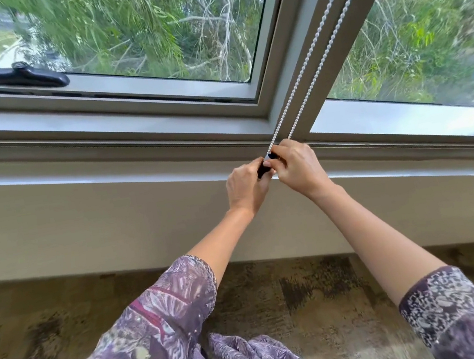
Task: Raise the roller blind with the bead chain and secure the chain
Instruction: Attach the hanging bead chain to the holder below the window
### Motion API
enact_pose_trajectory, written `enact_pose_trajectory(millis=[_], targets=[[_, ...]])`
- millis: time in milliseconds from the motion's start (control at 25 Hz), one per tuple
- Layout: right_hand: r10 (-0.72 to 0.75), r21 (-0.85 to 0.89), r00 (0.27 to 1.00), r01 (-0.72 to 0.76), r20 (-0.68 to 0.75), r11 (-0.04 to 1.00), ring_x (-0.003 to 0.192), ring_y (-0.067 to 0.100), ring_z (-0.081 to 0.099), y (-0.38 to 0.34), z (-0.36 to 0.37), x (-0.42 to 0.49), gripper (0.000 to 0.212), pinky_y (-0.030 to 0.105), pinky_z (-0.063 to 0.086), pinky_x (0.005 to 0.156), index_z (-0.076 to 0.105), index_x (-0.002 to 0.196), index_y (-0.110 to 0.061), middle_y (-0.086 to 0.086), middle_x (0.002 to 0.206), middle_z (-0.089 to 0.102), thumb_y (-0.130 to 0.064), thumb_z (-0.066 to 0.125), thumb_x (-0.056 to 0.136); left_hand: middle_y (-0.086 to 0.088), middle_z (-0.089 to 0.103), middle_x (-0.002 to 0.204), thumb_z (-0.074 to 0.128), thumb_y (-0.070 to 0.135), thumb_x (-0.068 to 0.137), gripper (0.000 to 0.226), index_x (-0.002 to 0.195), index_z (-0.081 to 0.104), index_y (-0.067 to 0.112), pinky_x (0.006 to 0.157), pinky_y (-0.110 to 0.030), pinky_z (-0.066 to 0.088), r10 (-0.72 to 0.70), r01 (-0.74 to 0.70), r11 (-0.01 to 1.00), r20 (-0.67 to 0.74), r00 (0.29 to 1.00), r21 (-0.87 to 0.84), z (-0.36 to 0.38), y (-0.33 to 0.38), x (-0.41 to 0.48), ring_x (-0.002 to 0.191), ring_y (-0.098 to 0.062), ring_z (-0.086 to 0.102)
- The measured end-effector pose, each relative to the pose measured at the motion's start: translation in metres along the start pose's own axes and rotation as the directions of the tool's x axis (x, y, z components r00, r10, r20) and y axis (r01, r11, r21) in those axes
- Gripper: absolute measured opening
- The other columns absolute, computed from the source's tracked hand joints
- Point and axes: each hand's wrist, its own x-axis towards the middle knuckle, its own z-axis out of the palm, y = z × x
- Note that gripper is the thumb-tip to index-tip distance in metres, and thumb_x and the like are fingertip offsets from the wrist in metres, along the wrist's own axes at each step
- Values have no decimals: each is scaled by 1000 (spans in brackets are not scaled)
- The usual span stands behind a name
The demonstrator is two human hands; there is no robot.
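Observation:
A white bead chain (313,47) runs as two strands down the grey window mullion (341,43) from the top of the view to the sill. At its lower end sits a small dark and white chain holder (267,165), mostly hidden by fingers. My left hand (245,185) is closed around the holder from the left. My right hand (296,165) pinches the chain's bottom end from the right, touching the left hand. The roller blind itself is out of view.
A black window latch (26,78) lies on the left sash frame. The grey sill (102,143) and a pale wall (84,225) run beneath the window. Mottled brown carpet (306,291) lies below. Trees fill both panes.

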Motion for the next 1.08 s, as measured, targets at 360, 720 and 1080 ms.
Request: enact_pose_trajectory(millis=[360,720,1080], targets=[[277,-121,959,-282,-53,952,95,42,59,-17,-4,15,38,38,43,76,63,78,-1,22,93,66,-35,50,89,-11,71,64,58,33,90,20,88,75,22,68,-35,46,-32,32,999,-108,994,-3,8,12,7,62,-38,62],[252,-23,967,-252,41,968,96,39,58,-14,-14,14,22,34,38,69,62,88,-8,14,98,65,-29,58,84,-6,74,74,64,38,80,15,87,71,26,68,-34,47,-138,133,988,-59,989,-79,16,8,7,74,-34,66],[-6,296,875,171,-485,940,82,18,70,-3,-5,-20,16,25,57,73,70,101,-10,4,106,69,-10,58,90,-3,77,87,65,45,80,26,100,71,29,72,-37,51,-166,169,978,38,985,-118,13,5,8,85,-31,67]])
